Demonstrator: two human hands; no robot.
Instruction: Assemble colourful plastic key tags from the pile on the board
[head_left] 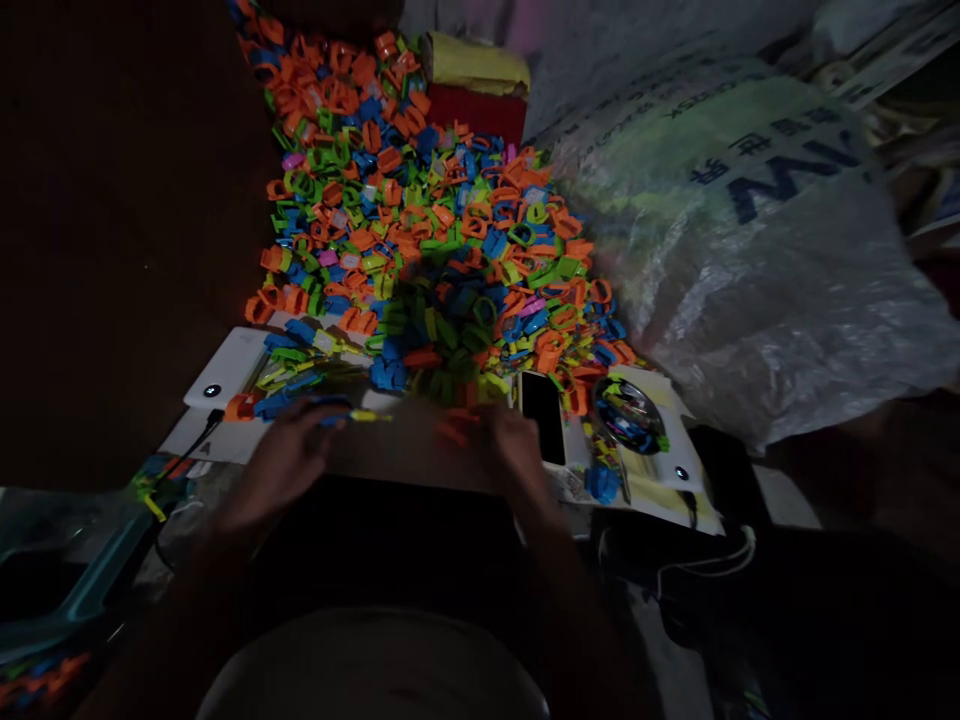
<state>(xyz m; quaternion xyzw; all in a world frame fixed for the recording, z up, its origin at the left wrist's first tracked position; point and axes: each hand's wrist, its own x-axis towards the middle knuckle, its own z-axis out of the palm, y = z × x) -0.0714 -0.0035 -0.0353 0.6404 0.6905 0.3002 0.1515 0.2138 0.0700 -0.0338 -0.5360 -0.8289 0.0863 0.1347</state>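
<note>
Seemingly mid-handling, my left grip (304, 440) pinches a blue-and-yellow piece (366, 415) over the bench (405, 455), my right grip (510, 440) blurs beside an orange piece (454, 430), its hold untellable, and moving 1 calls for clearance from the colorful heap (420, 215) ahead.

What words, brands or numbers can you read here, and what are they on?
"世界": plastic bag; neighbouring characters too blurred.
Large blue letters, same bag: perhaps "MW", uncertain; smaller print illegible.
"A", apparently: white sheet, left.
Lit marks, two white devices: too small.
</note>
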